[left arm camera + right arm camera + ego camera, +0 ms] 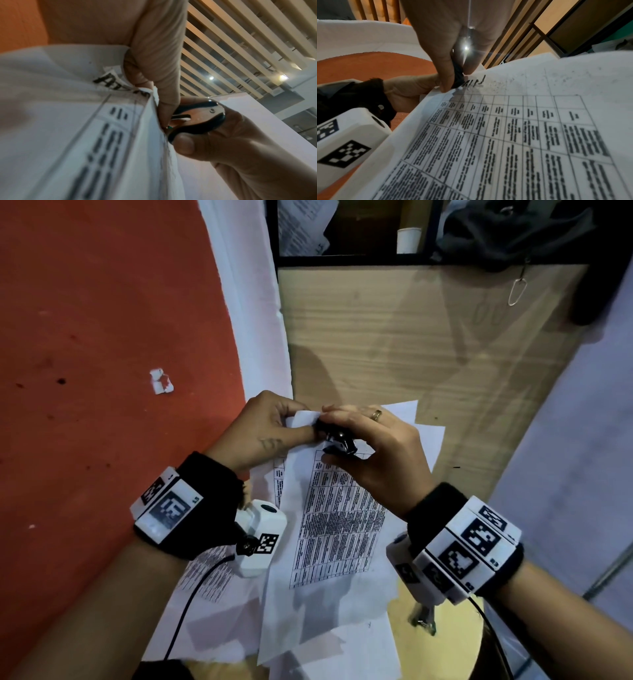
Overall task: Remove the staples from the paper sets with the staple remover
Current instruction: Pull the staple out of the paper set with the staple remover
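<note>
A stapled paper set printed with a table is lifted off the desk. My left hand pinches its folded top corner. My right hand grips a black staple remover, squeezed at that corner. In the left wrist view the staple remover bites the paper edge beside my left thumb, with its metal claws closed. In the right wrist view the staple remover shows as a dark tip between my fingers, over the sheet. The staple itself is hidden.
More loose sheets lie under the held set on the wooden desk. A red floor with a paper scrap lies to the left. A shelf holds papers, a white cup and a dark bag at the back.
</note>
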`<state>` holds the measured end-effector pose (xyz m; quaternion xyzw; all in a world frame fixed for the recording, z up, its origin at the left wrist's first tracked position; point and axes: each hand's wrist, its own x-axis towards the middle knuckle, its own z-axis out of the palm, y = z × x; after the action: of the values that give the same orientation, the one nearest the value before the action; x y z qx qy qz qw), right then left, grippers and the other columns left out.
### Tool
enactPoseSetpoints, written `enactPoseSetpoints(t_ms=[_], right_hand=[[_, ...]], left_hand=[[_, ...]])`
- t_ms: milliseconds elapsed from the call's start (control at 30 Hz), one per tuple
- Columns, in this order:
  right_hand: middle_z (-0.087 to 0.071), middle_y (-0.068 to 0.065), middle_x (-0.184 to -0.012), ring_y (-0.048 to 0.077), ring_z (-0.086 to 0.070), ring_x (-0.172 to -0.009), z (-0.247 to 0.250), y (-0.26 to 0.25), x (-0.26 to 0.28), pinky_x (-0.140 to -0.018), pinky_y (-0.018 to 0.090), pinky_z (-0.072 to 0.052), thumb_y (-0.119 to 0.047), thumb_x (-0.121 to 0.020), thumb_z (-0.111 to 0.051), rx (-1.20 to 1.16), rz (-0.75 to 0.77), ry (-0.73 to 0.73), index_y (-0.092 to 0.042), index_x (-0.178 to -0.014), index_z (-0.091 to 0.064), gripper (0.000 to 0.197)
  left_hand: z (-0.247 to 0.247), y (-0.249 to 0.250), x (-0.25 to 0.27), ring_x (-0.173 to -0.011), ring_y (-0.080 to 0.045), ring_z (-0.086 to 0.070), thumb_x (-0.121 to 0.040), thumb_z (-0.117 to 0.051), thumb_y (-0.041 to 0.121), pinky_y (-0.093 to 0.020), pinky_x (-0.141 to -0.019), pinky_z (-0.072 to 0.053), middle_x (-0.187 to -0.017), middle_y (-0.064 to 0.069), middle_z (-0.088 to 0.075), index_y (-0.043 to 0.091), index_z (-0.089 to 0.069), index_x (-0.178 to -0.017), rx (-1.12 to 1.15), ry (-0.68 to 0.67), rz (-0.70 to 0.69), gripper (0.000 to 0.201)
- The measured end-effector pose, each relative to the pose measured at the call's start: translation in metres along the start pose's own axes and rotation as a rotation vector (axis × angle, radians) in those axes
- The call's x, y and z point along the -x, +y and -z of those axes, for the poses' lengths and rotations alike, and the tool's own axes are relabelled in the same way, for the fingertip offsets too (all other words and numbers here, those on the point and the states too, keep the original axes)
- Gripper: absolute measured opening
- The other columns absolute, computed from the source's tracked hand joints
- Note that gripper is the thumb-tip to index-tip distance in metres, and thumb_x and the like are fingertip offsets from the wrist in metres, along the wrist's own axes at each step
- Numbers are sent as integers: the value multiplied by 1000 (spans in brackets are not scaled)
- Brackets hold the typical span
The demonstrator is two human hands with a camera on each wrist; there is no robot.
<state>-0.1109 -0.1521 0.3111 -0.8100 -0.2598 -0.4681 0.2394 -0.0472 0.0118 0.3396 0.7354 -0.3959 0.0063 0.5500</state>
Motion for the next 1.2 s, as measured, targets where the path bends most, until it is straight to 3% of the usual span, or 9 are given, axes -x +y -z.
enactPoseSetpoints(t_ms=[233,333,433,533,633,733,800,1067,1200], right_hand=[[-69,4,-105,15,-58,-91,-1,2,1,-82,21,-46,-13,-65,-79,52,24,8,-7,-100,-70,37],[-70,5,-104,19,-60,-89,-1,1,1,-82,23,-47,-13,-65,-79,60,37,15,-6,-99,-71,36],[-70,5,-102,23,-63,-86,0,1,1,-79,26,-49,-13,-65,-79,82,59,27,-6,-97,-71,34],[-71,5,-99,22,-62,-84,0,0,1,-77,24,-48,-14,-64,-80,80,65,42,-5,-95,-71,33],[-71,5,-97,17,-59,-85,-1,2,0,-78,22,-47,-13,-65,-81,68,78,54,-5,-95,-72,32],[-71,5,-96,14,-57,-87,-2,4,-1,-79,20,-46,-12,-65,-81,62,88,58,-4,-94,-72,31],[-71,4,-95,14,-58,-86,-2,4,-1,-78,21,-47,-11,-66,-80,54,93,56,-4,-92,-72,28],[-71,4,-89,18,-62,-80,-1,2,-3,-71,29,-50,-11,-66,-80,-3,55,52,-5,-89,-72,25],[-71,3,-89,16,-62,-80,-2,3,-3,-70,32,-51,-14,-65,-80,-58,-11,39,-5,-91,-71,28]], left_hand=[[-3,5,3,-51,5,-52,-72,-78,3,-10,-50,-40,-52,11,-61,24,-69,-58,-6,46,26,27],[-4,4,2,-55,-2,-51,-63,-78,21,-17,-52,-39,-56,5,-61,25,-71,-56,-30,71,46,11],[-6,4,2,-56,-1,-51,-59,-77,28,-18,-52,-40,-55,7,-59,28,-72,-56,-18,90,61,6],[-5,5,4,-60,-2,-57,-62,-81,19,-17,-56,-46,-62,5,-66,23,-74,-62,33,71,61,7],[-3,6,6,-67,-9,-59,-63,-81,15,-21,-62,-47,-74,-7,-69,15,-75,-70,63,57,54,9],[-3,12,9,-60,0,-61,-74,-72,-7,-14,-59,-47,-66,5,-70,13,-71,-74,92,14,38,21],[-3,16,10,-60,4,-62,-76,-65,-13,-9,-58,-46,-63,12,-70,13,-69,-76,111,-27,30,26],[-1,16,13,-60,2,-64,-77,-64,-10,-9,-56,-47,-64,9,-71,8,-68,-78,174,-56,53,19],[-1,9,11,-72,-5,-68,-69,-68,6,-15,-66,-51,-77,4,-74,10,-72,-84,220,-35,46,16]])
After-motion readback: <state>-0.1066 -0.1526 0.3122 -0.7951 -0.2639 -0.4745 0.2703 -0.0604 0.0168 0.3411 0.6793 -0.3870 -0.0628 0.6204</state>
